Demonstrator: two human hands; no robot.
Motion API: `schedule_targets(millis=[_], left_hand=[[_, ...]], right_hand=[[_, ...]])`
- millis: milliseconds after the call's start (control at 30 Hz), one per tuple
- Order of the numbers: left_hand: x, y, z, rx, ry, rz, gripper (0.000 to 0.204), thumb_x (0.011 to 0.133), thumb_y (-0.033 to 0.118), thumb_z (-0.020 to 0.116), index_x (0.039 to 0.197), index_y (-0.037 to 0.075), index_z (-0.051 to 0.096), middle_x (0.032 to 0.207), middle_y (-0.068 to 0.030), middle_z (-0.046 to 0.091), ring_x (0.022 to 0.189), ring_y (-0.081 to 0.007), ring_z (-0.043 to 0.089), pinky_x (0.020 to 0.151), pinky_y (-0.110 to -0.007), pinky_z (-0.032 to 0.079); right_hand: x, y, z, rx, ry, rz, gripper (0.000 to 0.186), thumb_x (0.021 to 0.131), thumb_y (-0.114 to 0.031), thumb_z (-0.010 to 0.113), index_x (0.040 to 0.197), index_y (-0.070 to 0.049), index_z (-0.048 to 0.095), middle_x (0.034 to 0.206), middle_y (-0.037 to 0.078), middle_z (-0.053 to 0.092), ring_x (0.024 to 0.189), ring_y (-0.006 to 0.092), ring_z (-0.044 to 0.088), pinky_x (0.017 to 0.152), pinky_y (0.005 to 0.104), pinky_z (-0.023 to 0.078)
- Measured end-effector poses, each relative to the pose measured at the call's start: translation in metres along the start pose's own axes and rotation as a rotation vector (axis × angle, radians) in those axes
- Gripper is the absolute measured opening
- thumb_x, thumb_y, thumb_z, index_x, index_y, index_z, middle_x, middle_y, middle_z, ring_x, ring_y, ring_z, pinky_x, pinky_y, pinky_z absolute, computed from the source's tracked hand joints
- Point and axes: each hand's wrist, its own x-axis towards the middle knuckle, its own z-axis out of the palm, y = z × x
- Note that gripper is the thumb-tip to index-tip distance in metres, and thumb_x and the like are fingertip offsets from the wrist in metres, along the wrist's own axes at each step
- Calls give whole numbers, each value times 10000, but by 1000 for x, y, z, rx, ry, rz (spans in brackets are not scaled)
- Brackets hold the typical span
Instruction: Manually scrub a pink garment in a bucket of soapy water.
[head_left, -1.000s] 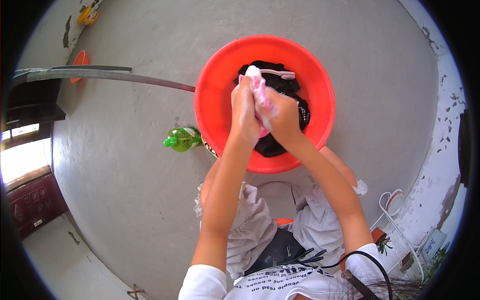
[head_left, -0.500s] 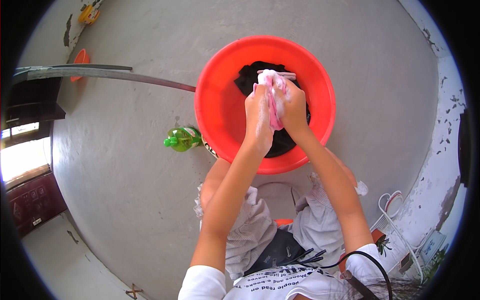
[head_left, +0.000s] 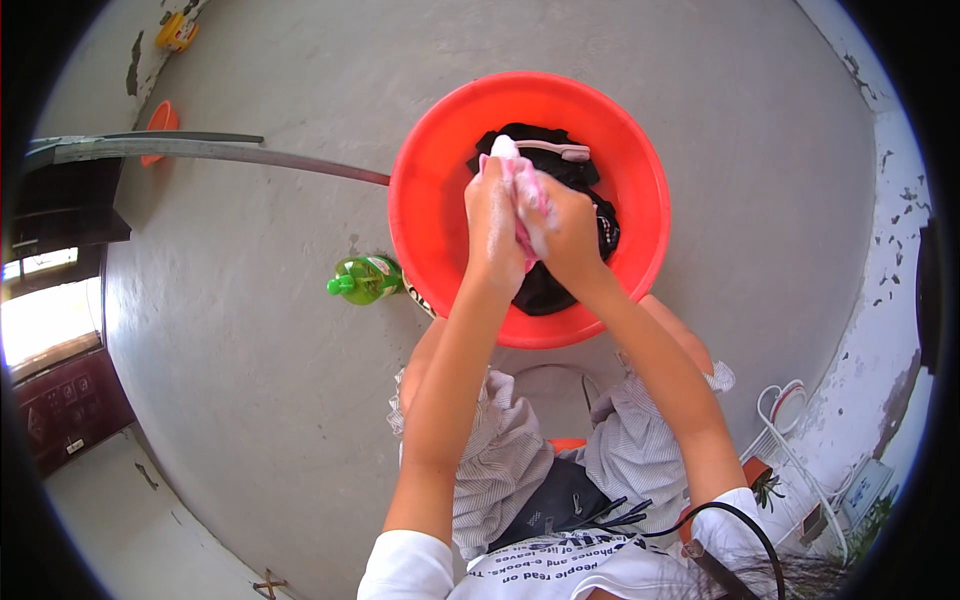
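Over a large red basin (head_left: 438,190), my left hand (head_left: 488,225) and my right hand (head_left: 568,235) press together around a soapy pink cloth (head_left: 525,190). Both are closed on it, and white suds coat the cloth and the fingers. Most of the cloth is hidden between the palms. Beneath my hands, wet-looking black clothing (head_left: 545,292) lies in the basin. A pale pink brush-like handle (head_left: 572,152) rests on that clothing, just beyond my fingers; its other end is partly covered by suds and hand.
A green bottle (head_left: 366,279) stands left of the basin on the grey floor (head_left: 250,350). Dark rails (head_left: 220,149) reach toward the basin from the left. A small orange bowl (head_left: 163,120) is farther off. White cables (head_left: 800,455) and a potted plant (head_left: 765,482) lie at the lower right.
Both hands have shifted a little to the left with the pink cloth. More of the pink handle and the black clothing shows on the right.
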Motion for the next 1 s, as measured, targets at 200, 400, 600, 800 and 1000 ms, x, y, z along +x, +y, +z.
schedule_targets(millis=[200, 400, 600, 800, 1000], left_hand=[[8, -28, 5, -36, 32, -116, 316, 911, 347, 438, 1015, 65, 537, 931, -26, 557, 831, -130, 545, 751, -260, 444], [4, -3, 0, -28, -11, -27, 221, 877, 252, 445, 815, 57, 530, 732, -7, 530, 647, -99, 509, 566, -241, 416], [14, 4, -7, -17, 94, -5, 209, 871, 239, 422, 716, 103, 451, 616, 6, 425, 502, -99, 426, 472, -266, 375], [4, -11, 13, 22, 124, -50, 248, 877, 270, 459, 910, 37, 536, 784, -12, 537, 678, -110, 513, 608, -242, 428], [4, -11, 6, -63, 13, -91, 291, 873, 273, 488, 1000, 16, 541, 869, -26, 561, 755, -102, 533, 669, -233, 433]], right_hand=[[19, 27, -4, 164, 177, 53, 290, 857, -314, 489, 808, -49, 596, 686, 209, 554, 669, 396, 551, 567, 402, 441], [4, 9, -1, 22, 71, 5, 266, 840, -313, 511, 815, -61, 596, 661, 197, 552, 640, 375, 555, 550, 411, 429], [-9, 3, 5, -75, -108, -75, 267, 850, -304, 505, 902, -65, 612, 660, 196, 558, 609, 377, 549, 533, 413, 428], [15, 21, -2, 137, 136, 30, 316, 873, -305, 482, 904, -20, 616, 713, 203, 584, 641, 382, 563, 581, 372, 459], [15, 25, 1, 237, 118, 136, 318, 878, -300, 479, 871, -9, 606, 686, 204, 565, 645, 374, 561, 589, 360, 453]])
